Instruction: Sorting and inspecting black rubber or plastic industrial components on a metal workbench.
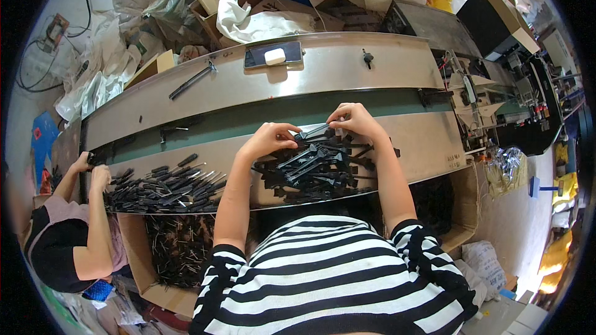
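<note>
Right beneath the grip, black plastic parts lie heaped, apparently for easy reach; the right hand pinches a slim piece, the left hand curling narrowly opposite, its hold unclear.

no legible txt, incl. on sack

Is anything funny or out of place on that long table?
Maybe the phone with a small white case on top: they look odd on a work table, across the green strip from the piled black parts.
</note>
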Demonstrator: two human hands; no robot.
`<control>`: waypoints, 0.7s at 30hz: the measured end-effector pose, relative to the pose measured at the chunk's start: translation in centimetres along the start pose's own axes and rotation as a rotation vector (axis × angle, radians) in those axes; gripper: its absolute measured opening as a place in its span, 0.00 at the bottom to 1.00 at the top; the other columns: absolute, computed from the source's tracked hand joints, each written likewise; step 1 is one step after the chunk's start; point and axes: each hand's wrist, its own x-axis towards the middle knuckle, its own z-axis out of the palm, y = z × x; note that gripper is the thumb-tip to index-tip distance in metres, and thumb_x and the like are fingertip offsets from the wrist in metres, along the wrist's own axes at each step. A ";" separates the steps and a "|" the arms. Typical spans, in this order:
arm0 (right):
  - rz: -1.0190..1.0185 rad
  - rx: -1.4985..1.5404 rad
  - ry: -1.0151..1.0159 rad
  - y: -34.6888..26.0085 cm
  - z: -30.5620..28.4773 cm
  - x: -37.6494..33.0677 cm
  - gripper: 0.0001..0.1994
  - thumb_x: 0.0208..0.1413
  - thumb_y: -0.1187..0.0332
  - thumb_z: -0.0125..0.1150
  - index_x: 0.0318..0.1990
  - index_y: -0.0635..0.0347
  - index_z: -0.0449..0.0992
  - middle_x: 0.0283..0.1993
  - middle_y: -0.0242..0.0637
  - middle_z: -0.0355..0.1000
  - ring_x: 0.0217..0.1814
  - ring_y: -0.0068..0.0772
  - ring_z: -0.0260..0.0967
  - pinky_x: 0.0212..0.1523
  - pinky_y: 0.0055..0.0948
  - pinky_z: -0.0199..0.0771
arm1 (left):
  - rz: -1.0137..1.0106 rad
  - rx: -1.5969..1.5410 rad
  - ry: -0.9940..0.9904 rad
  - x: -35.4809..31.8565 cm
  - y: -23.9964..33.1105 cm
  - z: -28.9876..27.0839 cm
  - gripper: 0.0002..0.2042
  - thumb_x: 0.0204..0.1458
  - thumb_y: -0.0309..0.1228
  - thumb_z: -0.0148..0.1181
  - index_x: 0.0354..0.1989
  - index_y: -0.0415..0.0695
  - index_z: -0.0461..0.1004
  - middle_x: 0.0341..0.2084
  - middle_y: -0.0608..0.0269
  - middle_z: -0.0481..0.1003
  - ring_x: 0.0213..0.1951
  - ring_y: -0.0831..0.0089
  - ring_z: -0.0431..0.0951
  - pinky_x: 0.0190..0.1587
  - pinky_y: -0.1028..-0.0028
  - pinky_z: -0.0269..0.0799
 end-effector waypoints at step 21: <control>0.070 0.044 -0.023 -1.0 -0.7 -0.1 0.08 0.45 0.71 0.67 0.34 0.60 0.82 0.29 0.35 0.72 0.31 0.27 0.70 0.33 0.26 0.70 | 0.026 0.132 0.187 -0.2 -0.2 -0.7 0.10 0.49 0.26 0.62 0.40 0.45 0.80 0.29 0.62 0.79 0.26 0.78 0.74 0.31 0.76 0.71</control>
